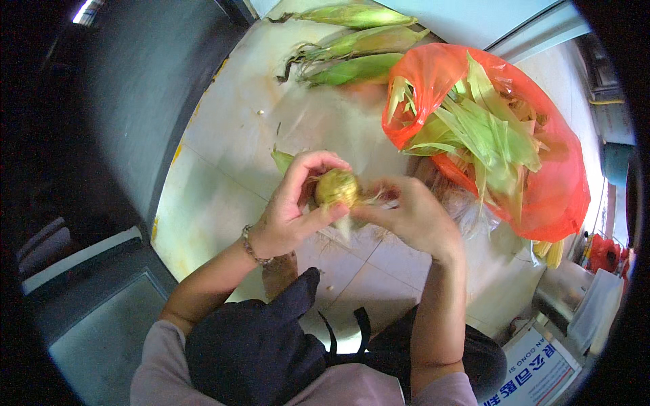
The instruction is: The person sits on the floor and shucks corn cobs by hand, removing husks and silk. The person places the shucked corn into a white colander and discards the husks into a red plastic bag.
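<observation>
My left hand (298, 199) is wrapped round an ear of corn (336, 187), whose yellow-green end faces up toward me. Beside it my right hand (413, 213) is smeared by motion; its fingers are bent close to the ear, with pale silk strands (371, 197) at the fingertips. Whether those fingers grip the strands is too blurred to tell. A bit of green husk (281, 160) shows just past my left hand. To the right, a red plastic bag (555, 196) lies open, filled with loose green husks (484, 132).
Several unhusked ears of corn (362, 42) lie on the tiled floor (223, 155) at the back. Yellow peeled cobs (552, 254) show below the bag, near a metal container (565, 291). A printed carton (535, 369) stands at the lower right. A dark panel (135, 101) borders the left.
</observation>
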### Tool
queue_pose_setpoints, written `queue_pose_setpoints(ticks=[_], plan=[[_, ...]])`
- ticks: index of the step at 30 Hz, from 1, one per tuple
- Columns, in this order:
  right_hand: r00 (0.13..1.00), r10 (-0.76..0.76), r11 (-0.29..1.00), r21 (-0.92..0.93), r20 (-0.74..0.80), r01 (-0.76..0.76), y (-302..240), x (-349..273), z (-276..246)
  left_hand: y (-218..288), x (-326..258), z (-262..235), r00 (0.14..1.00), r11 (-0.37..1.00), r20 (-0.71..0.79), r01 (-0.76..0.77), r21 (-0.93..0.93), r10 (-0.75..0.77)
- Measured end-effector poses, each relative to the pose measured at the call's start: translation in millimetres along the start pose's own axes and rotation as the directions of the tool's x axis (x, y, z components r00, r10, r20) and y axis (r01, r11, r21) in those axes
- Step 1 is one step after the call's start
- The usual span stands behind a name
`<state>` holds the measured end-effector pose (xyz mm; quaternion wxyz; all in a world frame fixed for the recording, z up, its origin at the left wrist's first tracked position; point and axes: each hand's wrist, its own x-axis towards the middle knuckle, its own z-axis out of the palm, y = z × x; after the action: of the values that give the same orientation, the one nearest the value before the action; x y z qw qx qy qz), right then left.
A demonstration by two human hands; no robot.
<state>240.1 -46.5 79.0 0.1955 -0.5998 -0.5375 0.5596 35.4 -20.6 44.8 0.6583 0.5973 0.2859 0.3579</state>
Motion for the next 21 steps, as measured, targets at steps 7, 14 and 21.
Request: queue_pose_setpoints(ticks=[7,14,21], plan=[[0.921,-0.263,0.93,0.18,-0.287,0.321,-28,-5,11,3,8,9,0.942,0.893,-0.231,-0.125,0.433,0.244],[0.865,-0.251,0.849,0.33,-0.434,0.412,-14,6,35,10,8,5,0.899,0.906,-0.369,-0.067,0.418,0.237],[0.865,-0.179,0.902,0.273,-0.47,0.335,-17,11,47,3,0,-6,0.902,0.936,-0.398,-0.018,0.352,0.167]])
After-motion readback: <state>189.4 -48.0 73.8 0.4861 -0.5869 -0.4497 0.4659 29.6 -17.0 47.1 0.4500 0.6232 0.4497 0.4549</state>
